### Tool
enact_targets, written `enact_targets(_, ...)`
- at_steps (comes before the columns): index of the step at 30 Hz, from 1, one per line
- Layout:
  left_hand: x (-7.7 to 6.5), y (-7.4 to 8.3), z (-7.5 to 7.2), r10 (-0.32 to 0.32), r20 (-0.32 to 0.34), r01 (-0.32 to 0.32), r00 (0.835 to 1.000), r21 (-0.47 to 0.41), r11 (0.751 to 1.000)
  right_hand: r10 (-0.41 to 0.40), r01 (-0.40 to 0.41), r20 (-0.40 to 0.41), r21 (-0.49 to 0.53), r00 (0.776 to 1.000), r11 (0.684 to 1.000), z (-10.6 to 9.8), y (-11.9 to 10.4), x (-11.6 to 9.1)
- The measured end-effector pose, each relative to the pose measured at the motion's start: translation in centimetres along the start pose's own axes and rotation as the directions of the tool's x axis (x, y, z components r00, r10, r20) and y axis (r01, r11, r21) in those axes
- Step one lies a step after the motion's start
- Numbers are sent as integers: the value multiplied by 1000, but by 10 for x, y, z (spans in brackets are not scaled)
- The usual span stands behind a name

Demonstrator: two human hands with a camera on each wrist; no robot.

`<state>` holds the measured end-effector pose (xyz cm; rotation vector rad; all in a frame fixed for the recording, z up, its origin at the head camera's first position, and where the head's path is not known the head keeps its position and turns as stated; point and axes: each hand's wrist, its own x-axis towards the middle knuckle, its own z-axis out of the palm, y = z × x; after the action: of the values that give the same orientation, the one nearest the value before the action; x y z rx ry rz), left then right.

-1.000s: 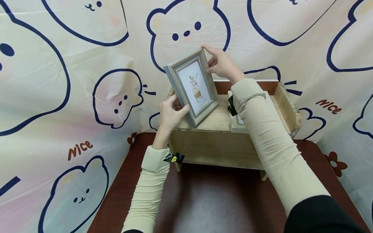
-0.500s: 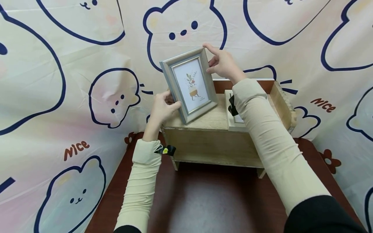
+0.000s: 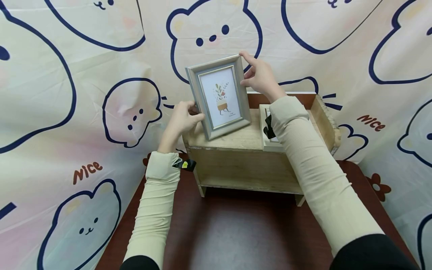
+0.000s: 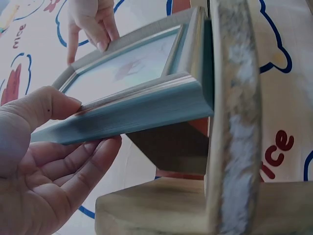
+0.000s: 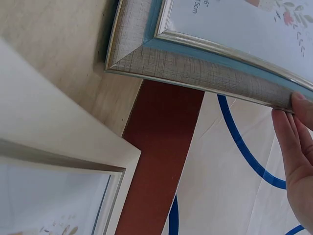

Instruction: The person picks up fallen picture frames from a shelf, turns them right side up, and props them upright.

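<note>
A grey-blue picture frame [image 3: 210,127] with a potted-plant print stands tilted on the left part of a wooden shelf [image 3: 233,145]. My left hand [image 3: 182,119] pinches its left edge; in the left wrist view the thumb lies on the front and the fingers [image 4: 105,154] are behind it. My right hand [image 3: 261,77] holds the upper right side, one finger on the top corner and the thumb at the side edge. In the left wrist view the frame's lower edge meets the shelf board [image 4: 237,107]. A white picture frame [image 5: 63,112] lies to the right, partly hidden by my right sleeve.
The shelf has a raised right side panel [image 3: 327,122] and a reddish-brown back strip [image 3: 258,99]. It stands on a dark red table [image 3: 233,232]. A cloth with bear drawings [image 3: 135,112] hangs close behind and at both sides.
The grey-blue frame has turned to face me more squarely, and its lower part has swung left. My left hand has moved left with its edge; my right hand stays at the top right corner.
</note>
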<state>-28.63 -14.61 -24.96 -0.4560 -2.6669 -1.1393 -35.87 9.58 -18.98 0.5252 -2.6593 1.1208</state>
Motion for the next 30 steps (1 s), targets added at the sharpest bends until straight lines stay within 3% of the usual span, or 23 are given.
enact_targets(8,11,-6,-8,8,61,-9,998,29,1000,11,-13,-65,-29,998,999,3,-1,-7)
enact_targets(17,16,-12,-14,3,142,2,990,-32,999,-3,-5,-115,-77,993,997,6,-5,-14)
enact_targets(30,24,-10,-16,-6,169,4,986,15,1000,-35,29,-155,-37,987,999,6,-1,-24)
